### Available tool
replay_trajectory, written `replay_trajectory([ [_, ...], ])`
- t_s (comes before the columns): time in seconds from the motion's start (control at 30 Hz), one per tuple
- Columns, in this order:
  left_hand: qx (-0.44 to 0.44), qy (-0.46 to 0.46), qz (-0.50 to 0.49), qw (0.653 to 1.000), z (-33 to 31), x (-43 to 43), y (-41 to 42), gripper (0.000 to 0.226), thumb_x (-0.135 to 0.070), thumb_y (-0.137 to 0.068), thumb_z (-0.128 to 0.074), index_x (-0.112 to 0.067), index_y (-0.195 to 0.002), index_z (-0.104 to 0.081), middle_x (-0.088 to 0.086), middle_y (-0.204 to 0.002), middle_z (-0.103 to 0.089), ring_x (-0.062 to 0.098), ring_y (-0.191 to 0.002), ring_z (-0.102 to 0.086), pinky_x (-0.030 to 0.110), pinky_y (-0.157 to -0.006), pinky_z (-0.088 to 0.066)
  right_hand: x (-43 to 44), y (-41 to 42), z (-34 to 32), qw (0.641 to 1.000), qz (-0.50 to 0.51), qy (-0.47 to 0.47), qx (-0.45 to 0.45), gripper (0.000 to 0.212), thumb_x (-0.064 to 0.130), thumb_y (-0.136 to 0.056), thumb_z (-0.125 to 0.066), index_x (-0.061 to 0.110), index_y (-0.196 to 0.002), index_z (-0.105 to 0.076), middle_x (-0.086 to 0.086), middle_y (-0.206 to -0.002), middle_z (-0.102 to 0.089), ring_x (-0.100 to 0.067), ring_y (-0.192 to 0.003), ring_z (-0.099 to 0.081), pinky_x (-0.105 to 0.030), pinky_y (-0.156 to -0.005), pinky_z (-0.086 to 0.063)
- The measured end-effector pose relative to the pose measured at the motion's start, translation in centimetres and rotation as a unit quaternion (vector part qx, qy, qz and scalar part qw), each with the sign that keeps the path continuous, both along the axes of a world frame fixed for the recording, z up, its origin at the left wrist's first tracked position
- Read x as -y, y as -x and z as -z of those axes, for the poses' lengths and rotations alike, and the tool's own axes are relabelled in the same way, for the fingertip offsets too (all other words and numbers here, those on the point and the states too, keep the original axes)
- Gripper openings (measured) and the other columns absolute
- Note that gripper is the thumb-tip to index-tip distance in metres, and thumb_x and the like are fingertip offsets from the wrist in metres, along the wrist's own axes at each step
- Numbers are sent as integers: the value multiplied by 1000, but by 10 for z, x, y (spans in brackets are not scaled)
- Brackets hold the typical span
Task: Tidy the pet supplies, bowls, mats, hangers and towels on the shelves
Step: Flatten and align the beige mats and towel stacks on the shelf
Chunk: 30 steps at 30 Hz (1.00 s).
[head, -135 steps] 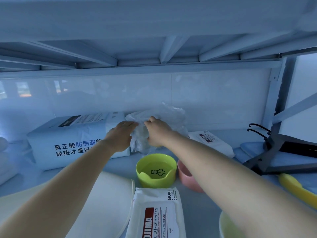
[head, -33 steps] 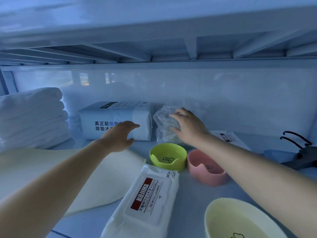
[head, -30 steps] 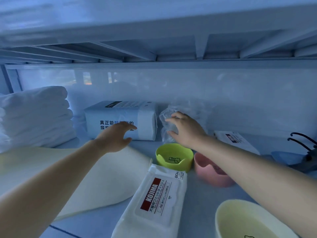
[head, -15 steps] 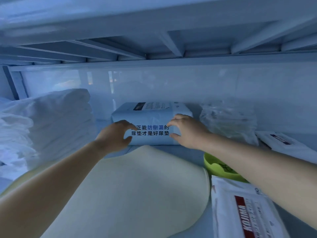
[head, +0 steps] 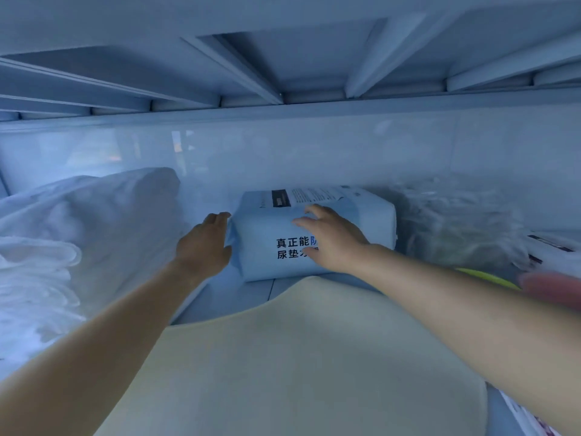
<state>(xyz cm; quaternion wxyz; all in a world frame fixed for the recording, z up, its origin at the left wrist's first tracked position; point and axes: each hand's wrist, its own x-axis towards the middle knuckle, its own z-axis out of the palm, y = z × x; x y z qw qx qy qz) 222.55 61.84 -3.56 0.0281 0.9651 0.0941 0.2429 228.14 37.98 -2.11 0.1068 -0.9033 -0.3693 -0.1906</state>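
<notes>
A pale blue pack of pet pads [head: 270,228] with black print lies at the back of the shelf. My left hand [head: 204,243] touches its left end with the fingers against the wrapper. My right hand [head: 330,237] lies spread on the pack's front and top, fingers slightly bent. A cream mat [head: 283,366] lies flat in front, under both forearms. White folded towels [head: 78,234] are stacked at the left. A clear plastic bag [head: 456,228] sits just right of the pack.
Behind my right forearm the rims of a green bowl [head: 484,273] and a pink bowl [head: 553,291] show. A white wipes pack [head: 553,247] lies at the far right. The upper shelf's ribs [head: 283,73] hang low overhead; a white back panel closes the rear.
My right hand left the clear plastic bag and moved left onto the pad pack. My left hand slid to the pack's left end. The view shifted left and closer.
</notes>
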Motion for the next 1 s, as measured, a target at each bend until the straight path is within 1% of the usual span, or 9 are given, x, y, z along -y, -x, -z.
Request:
replay_trajectory([
  [0.1,-37,-5,11,999,7,-9,-11,51,-18,-86,-53,-12,-133,-33,8,-123,-50,32,-106,-55,39,-79,-49,-17,-6,8,1000,22,15,12,74,29,-86,-63,25,-147,-20,-3,-157,-7,-21,-143,-10,-37,-110,-27],
  [0.2,-38,-17,11,999,14,-14,-20,47,-18,-87,-51,-10,-130,-34,10,-115,-54,32,-103,-56,39,-77,-47,-23,-14,17,998,50,25,10,87,29,-83,-67,23,-149,-9,-5,-157,-2,-23,-144,-3,-39,-116,-14],
  [0.3,-13,-22,17,1000,20,-14,-28,36,-19,-88,-52,-8,-119,-39,12,-106,-57,34,-97,-57,39,-73,-46,-25,-17,29,996,73,44,36,99,22,-79,-71,22,-149,0,-5,-157,2,-24,-144,2,-41,-117,-7],
  [0.43,0,-30,42,999,26,-19,-35,31,-13,-89,-51,-4,-117,-42,14,-108,-56,34,-99,-56,41,-77,-44,-27,-20,39,994,86,39,59,101,21,-79,-71,23,-149,1,-4,-157,3,-23,-144,4,-41,-116,-6],
  [0.57,12,-41,69,997,26,-26,-36,23,-8,-88,-51,-1,-108,-44,17,-98,-58,34,-91,-56,38,-71,-40,-26,-19,39,994,83,41,60,100,21,-79,-71,23,-149,1,-4,-157,3,-23,-144,3,-41,-116,-6],
  [0.7,18,-41,78,996,22,-23,-31,16,-8,-87,-52,-2,-100,-46,17,-93,-61,34,-89,-56,35,-67,-37,-22,-15,37,994,81,43,55,99,21,-80,-70,23,-149,1,-3,-157,2,-22,-144,3,-39,-117,-6],
  [0.83,19,-18,98,995,12,-13,-19,13,-11,-86,-55,-5,-97,-49,13,-93,-62,32,-90,-57,35,-68,-40,-10,-9,32,994,90,26,51,96,19,-81,-69,26,-148,-1,-1,-157,3,-21,-144,4,-39,-118,-7],
  [0.9,24,-18,114,993,5,-4,-12,8,-11,-87,-54,-9,-90,-47,11,-90,-61,30,-86,-57,35,-67,-42,-2,-6,29,993,102,7,53,95,18,-81,-69,29,-148,-3,0,-157,4,-22,-144,6,-39,-117,-7],
  [1.0,41,-25,125,991,-7,10,-4,18,-11,-89,-51,-15,-80,-36,3,-75,-51,26,-72,-52,32,-60,-38,11,-2,23,991,111,10,76,96,18,-82,-69,27,-149,0,-1,-157,4,-24,-145,3,-40,-117,-12],
])
